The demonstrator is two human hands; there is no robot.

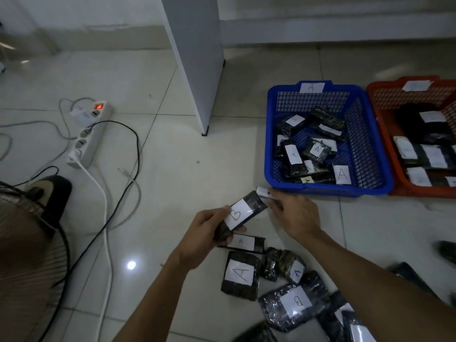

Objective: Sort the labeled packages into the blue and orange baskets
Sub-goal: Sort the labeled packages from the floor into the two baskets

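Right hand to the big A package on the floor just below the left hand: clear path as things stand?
Probably yes. The right hand hangs over the floor with only a small white item at its fingertips, and the A package lies face up, uncovered, just below the left hand, which holds the B package above it.

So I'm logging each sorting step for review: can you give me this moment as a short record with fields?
held item: B package, dark wrap, white label reading B
left hand: left hand grips the package's lower end
right hand: right hand at the package's upper end; its grip is blurred
blue basket: blue basket, tagged A, holds A-labeled packs
orange basket: orange basket, right of the blue one, tag unreadable
floor pile: A package, another B pack
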